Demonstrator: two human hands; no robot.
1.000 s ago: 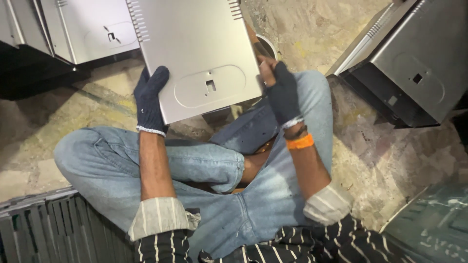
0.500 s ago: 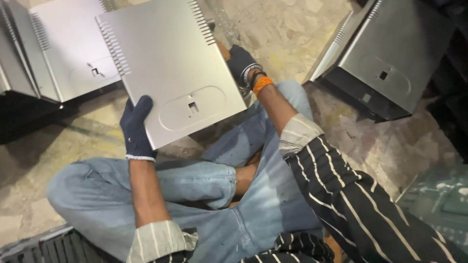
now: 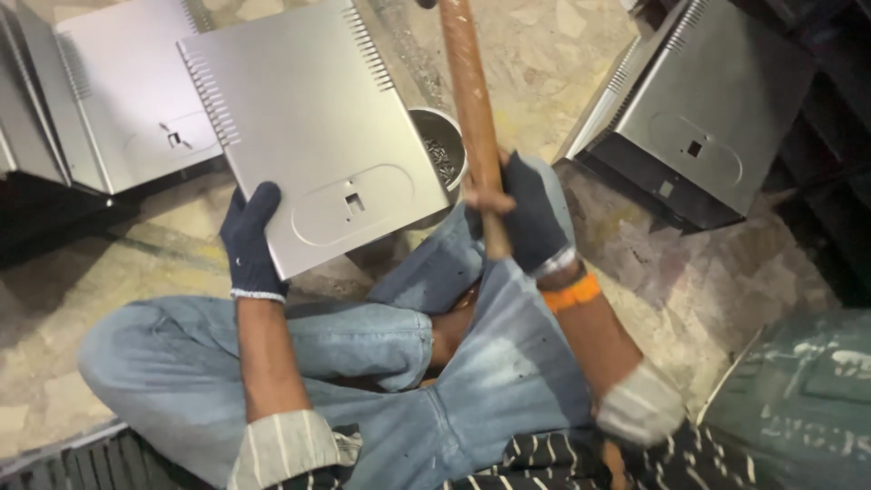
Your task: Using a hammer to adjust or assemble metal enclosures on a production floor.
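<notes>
- The left hand [image 3: 249, 240], in a dark glove, has its fingers closed on the lower left corner of a grey metal panel [image 3: 308, 136]; the thumb lies on the panel's face.
- The panel is tilted, with slotted vents along its left and right edges and an oval pressed outline with a small square cut-out just right of the fingers.
- The right hand [image 3: 531, 218], also gloved, has its fingers wrapped tight around a wooden handle [image 3: 472, 109] that runs up and out of view; its head is not visible.
- Between the two hands, partly under the panel, stands a small metal bowl [image 3: 445, 150] holding small dark parts.
- Beyond the left fingers, more panels [image 3: 118, 100] lean in a stack.
- Right of the right fingers, a folded metal casing [image 3: 699, 127] sits on the stone floor [image 3: 535, 54].
- Below both hands are crossed legs in blue jeans.
</notes>
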